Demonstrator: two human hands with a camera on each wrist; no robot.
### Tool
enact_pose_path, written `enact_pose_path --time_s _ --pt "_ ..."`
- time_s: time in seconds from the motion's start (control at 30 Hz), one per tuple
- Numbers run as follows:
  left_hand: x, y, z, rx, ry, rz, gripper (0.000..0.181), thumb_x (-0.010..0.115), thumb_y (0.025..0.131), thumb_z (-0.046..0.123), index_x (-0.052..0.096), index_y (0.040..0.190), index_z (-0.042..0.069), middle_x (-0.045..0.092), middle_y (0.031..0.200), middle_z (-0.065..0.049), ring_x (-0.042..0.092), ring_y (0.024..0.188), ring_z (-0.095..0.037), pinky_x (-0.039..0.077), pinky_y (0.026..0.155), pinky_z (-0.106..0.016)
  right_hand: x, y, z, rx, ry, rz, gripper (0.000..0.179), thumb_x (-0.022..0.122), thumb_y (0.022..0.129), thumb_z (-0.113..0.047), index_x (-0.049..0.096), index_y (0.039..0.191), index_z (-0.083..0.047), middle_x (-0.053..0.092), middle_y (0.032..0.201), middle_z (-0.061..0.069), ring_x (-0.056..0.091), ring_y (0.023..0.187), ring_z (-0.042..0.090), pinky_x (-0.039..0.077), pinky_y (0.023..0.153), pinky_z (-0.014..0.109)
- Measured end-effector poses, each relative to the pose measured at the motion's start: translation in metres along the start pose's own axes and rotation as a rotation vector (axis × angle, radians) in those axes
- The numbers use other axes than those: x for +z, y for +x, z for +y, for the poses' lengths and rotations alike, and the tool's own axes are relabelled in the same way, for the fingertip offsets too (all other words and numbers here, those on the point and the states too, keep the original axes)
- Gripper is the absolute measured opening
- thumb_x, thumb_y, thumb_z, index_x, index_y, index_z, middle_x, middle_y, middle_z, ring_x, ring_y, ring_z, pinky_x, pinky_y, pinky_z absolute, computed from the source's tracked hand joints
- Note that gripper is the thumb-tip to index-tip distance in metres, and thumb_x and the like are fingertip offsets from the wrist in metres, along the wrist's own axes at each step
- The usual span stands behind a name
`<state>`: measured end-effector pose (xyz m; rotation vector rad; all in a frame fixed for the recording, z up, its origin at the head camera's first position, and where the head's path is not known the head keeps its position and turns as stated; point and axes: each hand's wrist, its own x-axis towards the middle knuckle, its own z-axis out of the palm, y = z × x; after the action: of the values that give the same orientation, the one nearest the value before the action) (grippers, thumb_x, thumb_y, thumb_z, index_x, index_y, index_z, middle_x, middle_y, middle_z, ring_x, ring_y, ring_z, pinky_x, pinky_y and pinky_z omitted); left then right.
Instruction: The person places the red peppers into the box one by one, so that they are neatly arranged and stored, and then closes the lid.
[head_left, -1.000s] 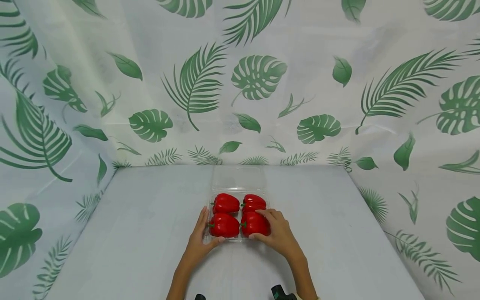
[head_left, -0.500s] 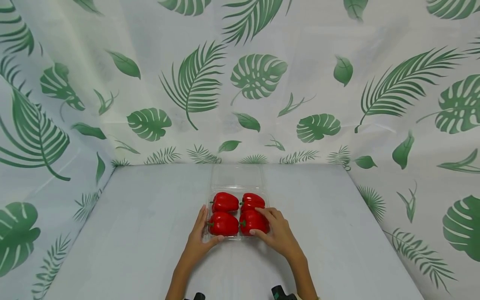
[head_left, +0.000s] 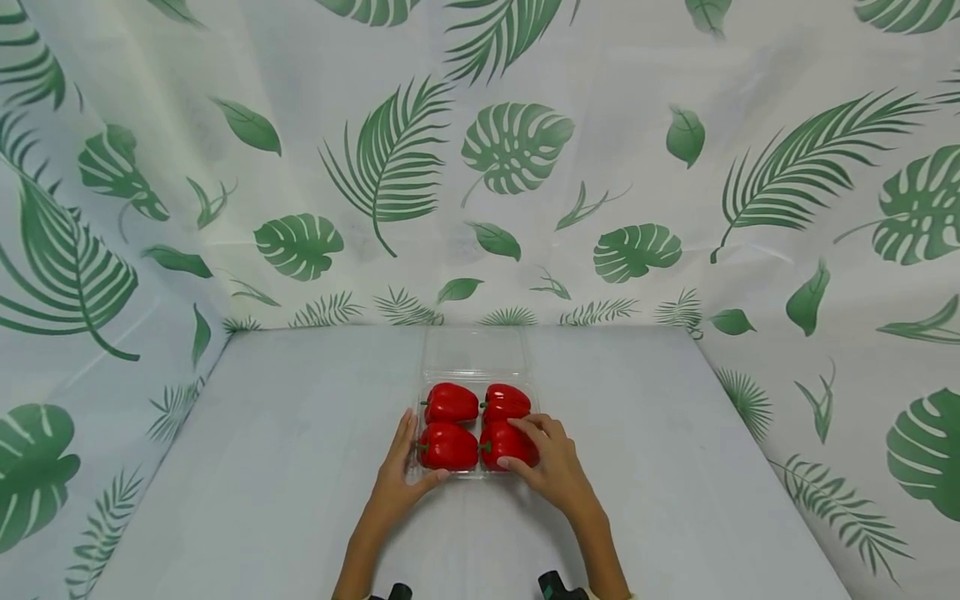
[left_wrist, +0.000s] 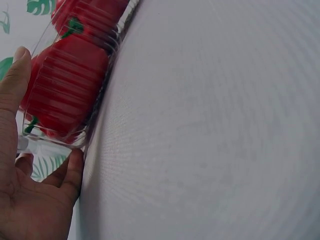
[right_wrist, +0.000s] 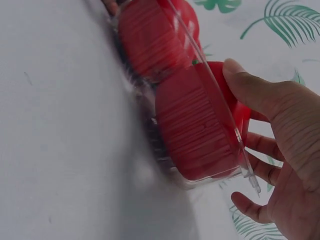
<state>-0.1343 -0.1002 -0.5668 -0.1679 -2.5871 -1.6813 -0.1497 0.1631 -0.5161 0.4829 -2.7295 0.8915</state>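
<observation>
In the head view, a clear plastic clamshell container holds a block of red bell peppers in two rows: back left, back right, front left and front right. Their green stems point left. My left hand grips the container's front left corner, thumb along the front rim and fingers against the left wall. With thumb and fingertips, my right hand holds the front right pepper, which still sits in its place. The right wrist view shows that thumb on the pepper's top.
The container's hinged lid lies folded back toward the rear wall. Under everything is a white-covered table. A leaf-print sheet encloses the back and both sides.
Both hands stay almost where they were. The right thumb has shifted slightly up on the front right pepper. The head view has tilted a little.
</observation>
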Motion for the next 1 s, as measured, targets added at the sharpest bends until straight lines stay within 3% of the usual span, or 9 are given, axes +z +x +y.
enact_pose_path --time_s 0.37,0.7,1.0 --pt "-0.0003 0.0002 0.0026 0.0 -0.002 -0.004 0.1 0.077 0.079 0.047 0.019 0.157 0.024 0.014 0.165 0.003 0.017 0.152 -0.029 0.035 0.112 -0.051 -0.0001 0.0017 -0.0002 0.007 -0.05 -0.011 0.059 0.084 0.074 -0.036 0.065 0.126 -0.016 0.06 0.116 0.008 0.056 0.108 0.025 0.054 0.08 0.04" --pt "-0.0004 0.0003 0.0009 -0.007 -0.003 -0.005 0.1 0.077 0.079 0.046 0.02 0.157 0.02 0.014 0.165 0.002 0.018 0.151 -0.029 0.035 0.112 -0.05 0.0042 -0.0006 0.0029 0.003 -0.003 -0.033 0.062 0.082 0.076 -0.034 0.061 0.131 -0.015 0.058 0.118 0.011 0.054 0.109 0.026 0.059 0.083 0.045" --pt "-0.0003 -0.0011 0.0011 -0.014 -0.007 -0.013 0.1 0.076 0.08 0.048 0.019 0.157 0.02 0.013 0.165 0.002 0.017 0.152 -0.03 0.033 0.113 -0.05 0.0037 -0.0036 0.0044 -0.002 0.036 -0.017 0.055 0.082 0.077 -0.03 0.062 0.127 -0.02 0.057 0.121 0.009 0.053 0.113 0.026 0.054 0.086 0.047"
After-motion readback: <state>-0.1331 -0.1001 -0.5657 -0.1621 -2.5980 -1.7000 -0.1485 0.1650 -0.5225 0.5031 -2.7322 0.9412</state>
